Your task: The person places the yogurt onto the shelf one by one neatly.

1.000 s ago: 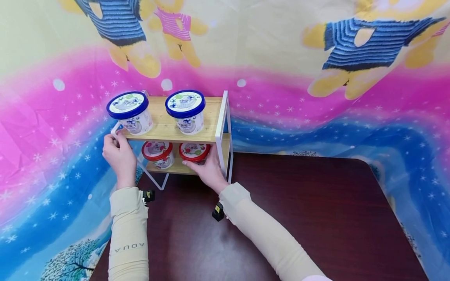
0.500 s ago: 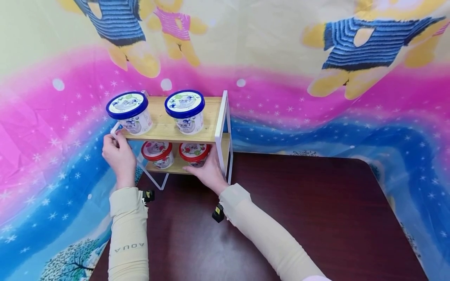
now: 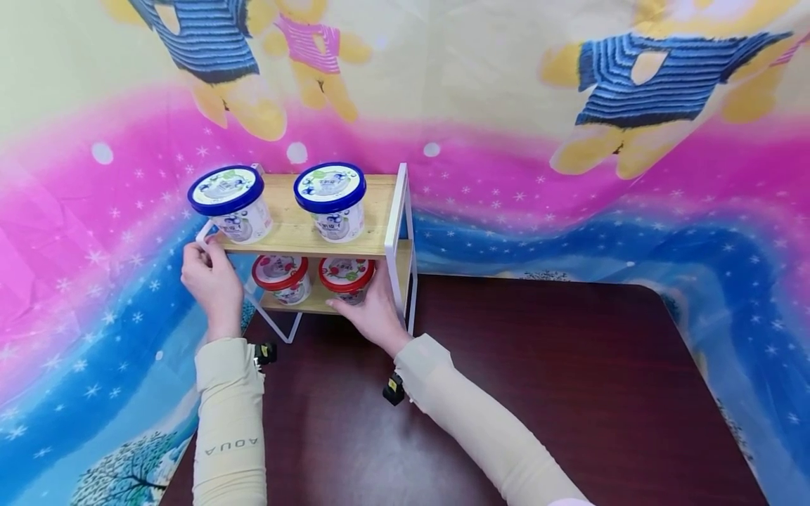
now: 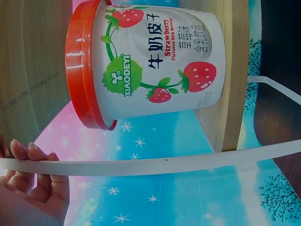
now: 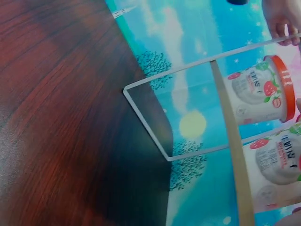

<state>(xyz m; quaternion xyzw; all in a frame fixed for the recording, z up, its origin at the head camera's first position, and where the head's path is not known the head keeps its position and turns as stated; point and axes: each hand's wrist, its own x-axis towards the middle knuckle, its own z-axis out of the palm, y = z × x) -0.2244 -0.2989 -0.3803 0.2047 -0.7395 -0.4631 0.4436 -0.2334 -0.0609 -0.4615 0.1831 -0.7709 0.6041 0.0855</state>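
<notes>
My left hand grips the white metal frame at the upper left corner of a two-tier wooden rack. On the lower shelf stand two strawberry milk tubs with red lids. My right hand reaches under the top board around the right strawberry milk tub. Its fingers go behind the right side, partly hidden, while the thumb lies low at the shelf's front edge. Left of it, the other strawberry milk tub sits upright. Two blue-lidded tubs are on the top board, one at the left, one at the right.
The rack stands at the back left of a dark brown table, its wire legs on the tabletop. A printed cloth hangs closely behind and around the table.
My right thumb has slid down from the front of the right strawberry milk tub, so more of the tub shows. My left hand keeps its hold on the frame.
</notes>
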